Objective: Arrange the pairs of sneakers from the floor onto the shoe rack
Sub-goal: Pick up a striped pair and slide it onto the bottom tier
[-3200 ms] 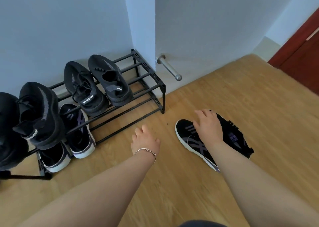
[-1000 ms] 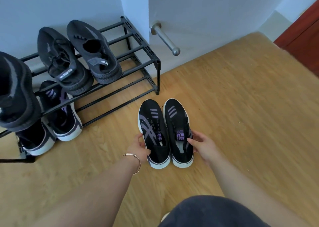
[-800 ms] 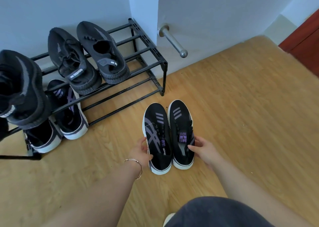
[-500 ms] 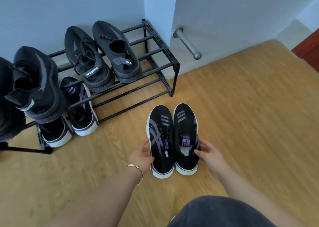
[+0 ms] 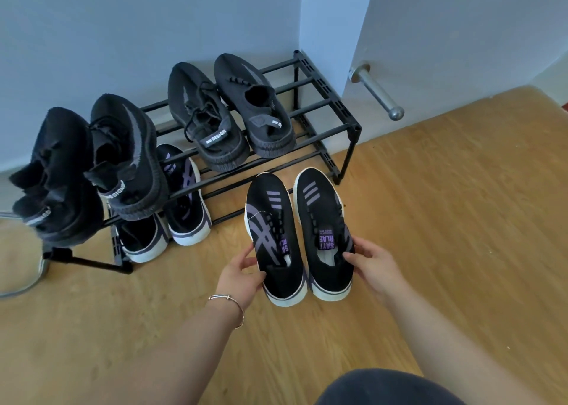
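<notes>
- A pair of black knit sneakers sits side by side, toes pointing toward the shoe rack [image 5: 325, 87], just in front of its right end over the wooden floor [image 5: 461, 220].
- The left sneaker [image 5: 273, 235] shows purple crossing stripes on its side and three short purple bars near the toe; its sole edge is white with a purple line at the heel.
- The right sneaker [image 5: 322, 229] carries the same three bars and a purple tongue label with light lettering; its thick sole is white too.
- The left hand [image 5: 242, 277], a thin metal bangle [image 5: 229, 303] on its wrist, grips the outer side of the left sneaker near the heel, thumb over the collar.
- The right hand [image 5: 373, 266] grips the outer side of the right sneaker, fingers curled at the opening.
- Whether the soles touch the floor cannot be told.
- The rack is black metal, made of thin round bars in two tiers.
- On the top tier lie a dark grey knit pair [image 5: 227, 112] with ribbed soles and a heel strap reading "DESIGN", and further left a black knit pair [image 5: 92, 164].
- On the lower tier, a black-and-purple pair with white soles [image 5: 172, 211] pokes out, heels forward.
- A metal doorstop [image 5: 376, 92] juts from the pale wall.
</notes>
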